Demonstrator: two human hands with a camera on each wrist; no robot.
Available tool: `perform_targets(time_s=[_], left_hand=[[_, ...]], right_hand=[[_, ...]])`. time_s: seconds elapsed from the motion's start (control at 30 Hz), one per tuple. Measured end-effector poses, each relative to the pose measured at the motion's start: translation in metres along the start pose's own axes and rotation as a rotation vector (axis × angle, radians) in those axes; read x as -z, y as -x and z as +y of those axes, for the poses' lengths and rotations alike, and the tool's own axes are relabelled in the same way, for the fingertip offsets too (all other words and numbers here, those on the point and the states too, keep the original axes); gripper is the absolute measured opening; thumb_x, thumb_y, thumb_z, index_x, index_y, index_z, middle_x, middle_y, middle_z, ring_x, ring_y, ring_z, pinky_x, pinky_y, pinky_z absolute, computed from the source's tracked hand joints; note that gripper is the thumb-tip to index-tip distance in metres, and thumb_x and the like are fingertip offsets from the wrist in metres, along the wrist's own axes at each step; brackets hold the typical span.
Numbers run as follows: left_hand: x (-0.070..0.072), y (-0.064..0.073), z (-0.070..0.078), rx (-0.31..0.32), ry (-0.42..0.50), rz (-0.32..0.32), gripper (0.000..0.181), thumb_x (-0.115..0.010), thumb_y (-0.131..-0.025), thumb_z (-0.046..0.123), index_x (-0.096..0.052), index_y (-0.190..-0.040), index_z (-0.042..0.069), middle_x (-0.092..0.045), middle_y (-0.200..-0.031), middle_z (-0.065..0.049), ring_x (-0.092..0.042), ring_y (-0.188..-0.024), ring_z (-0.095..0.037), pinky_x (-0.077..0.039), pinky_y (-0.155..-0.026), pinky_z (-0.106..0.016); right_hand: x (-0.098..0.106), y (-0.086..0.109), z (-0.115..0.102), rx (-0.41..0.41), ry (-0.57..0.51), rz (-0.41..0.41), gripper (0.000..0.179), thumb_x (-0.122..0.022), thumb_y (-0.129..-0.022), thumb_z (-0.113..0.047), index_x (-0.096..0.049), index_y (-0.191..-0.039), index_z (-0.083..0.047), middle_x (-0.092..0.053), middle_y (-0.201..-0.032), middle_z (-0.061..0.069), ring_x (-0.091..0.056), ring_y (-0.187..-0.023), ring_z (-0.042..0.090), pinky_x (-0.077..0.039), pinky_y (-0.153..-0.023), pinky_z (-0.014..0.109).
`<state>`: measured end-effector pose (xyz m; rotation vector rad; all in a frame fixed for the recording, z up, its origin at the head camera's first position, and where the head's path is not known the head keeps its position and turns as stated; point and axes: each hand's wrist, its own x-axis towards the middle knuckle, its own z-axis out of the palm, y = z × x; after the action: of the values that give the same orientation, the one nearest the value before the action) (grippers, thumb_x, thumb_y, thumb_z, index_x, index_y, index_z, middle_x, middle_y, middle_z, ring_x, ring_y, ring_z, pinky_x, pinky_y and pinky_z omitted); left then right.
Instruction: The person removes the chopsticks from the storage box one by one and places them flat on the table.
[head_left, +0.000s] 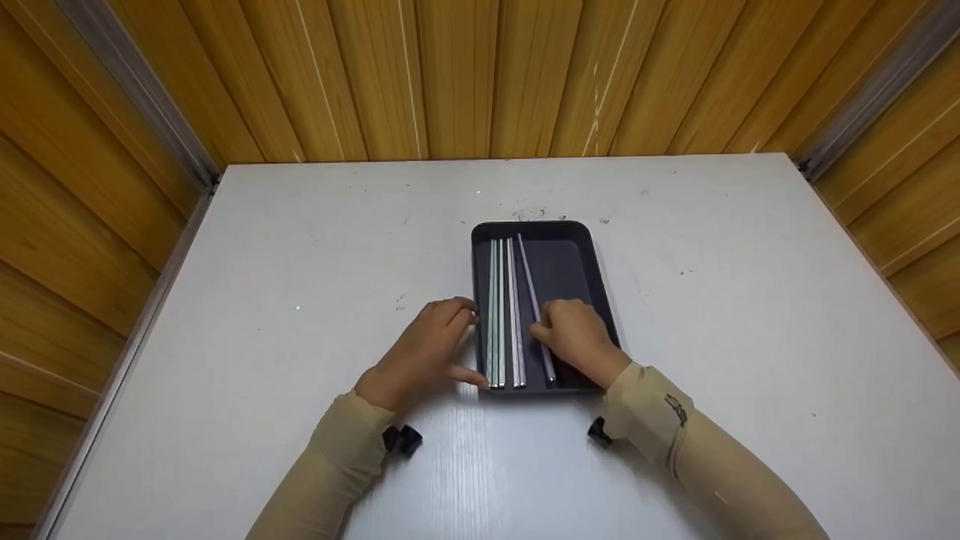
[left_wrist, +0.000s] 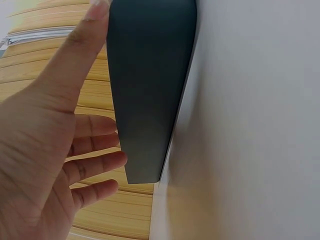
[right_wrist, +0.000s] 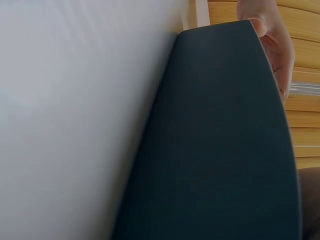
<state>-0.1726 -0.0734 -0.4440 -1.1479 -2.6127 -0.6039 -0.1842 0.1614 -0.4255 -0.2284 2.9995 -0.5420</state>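
Note:
A dark shallow tray (head_left: 564,266) on the table carries several long, thin metallic chopsticks. Greenish chopsticks (head_left: 496,315) lie along its left side, and pinkish ones (head_left: 514,315) lie just right of them. A purplish chopstick (head_left: 527,274) slants across the middle. My right hand (head_left: 576,331) reaches inside the tray and pinches this slanted one partway along its length. My left hand (head_left: 426,341) is at the tray's left wall, thumb (left_wrist: 75,60) and fingertips along the rim. From the right wrist, the tray's outer wall (right_wrist: 210,135) hides most of the right hand.
The white table (head_left: 337,247) surrounds the tray, with small dark marks (head_left: 530,214) behind it. Yellow wood-look panels (head_left: 457,82) close off the back and both sides. Black wrist mounts (head_left: 403,440) sit under the cuffs.

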Motion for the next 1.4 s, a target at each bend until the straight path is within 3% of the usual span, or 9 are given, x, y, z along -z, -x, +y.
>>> perform_targets(time_s=[0.5,0.77,1.17,1.4], left_hand=[[0.001,-0.001,0.001,0.011,-0.049,-0.013,0.082,-0.075,-0.058,0.063,-0.057,-0.111,0.003,-0.058,-0.121,-0.008,-0.054,-0.115,-0.022,-0.043,-0.107,-0.036],[0.0,-0.001,0.0,-0.026,-0.077,0.03,0.083,-0.074,-0.057,0.065,-0.058,-0.111,0.004,-0.057,-0.119,-0.005,-0.056,-0.112,-0.022,-0.043,-0.105,-0.036],[0.0,-0.001,-0.001,-0.017,-0.062,0.013,0.085,-0.075,-0.058,0.065,-0.056,-0.114,0.004,-0.056,-0.119,-0.005,-0.055,-0.113,-0.021,-0.043,-0.105,-0.035],[0.002,-0.002,-0.002,-0.03,-0.049,0.039,0.085,-0.076,-0.057,0.065,-0.057,-0.114,0.005,-0.056,-0.118,-0.003,-0.054,-0.113,-0.02,-0.043,-0.104,-0.035]], right_hand=[[0.024,0.003,0.017,0.019,-0.002,0.038,0.023,-0.062,-0.083,-0.019,-0.053,-0.064,-0.008,-0.048,-0.058,-0.001,-0.044,-0.056,0.015,-0.033,-0.052,0.025],[0.038,0.005,0.031,-0.001,0.01,0.022,0.022,-0.059,-0.082,-0.018,-0.05,-0.064,-0.01,-0.043,-0.057,-0.002,-0.041,-0.054,0.014,-0.03,-0.049,0.024],[0.048,0.007,0.047,-0.013,0.029,0.044,0.023,-0.059,-0.082,-0.019,-0.049,-0.064,-0.01,-0.046,-0.059,-0.001,-0.042,-0.055,0.015,-0.03,-0.049,0.025],[0.052,0.007,0.054,-0.017,0.038,0.035,0.024,-0.059,-0.082,-0.02,-0.047,-0.064,-0.011,-0.043,-0.058,-0.002,-0.041,-0.054,0.014,-0.028,-0.048,0.024]])
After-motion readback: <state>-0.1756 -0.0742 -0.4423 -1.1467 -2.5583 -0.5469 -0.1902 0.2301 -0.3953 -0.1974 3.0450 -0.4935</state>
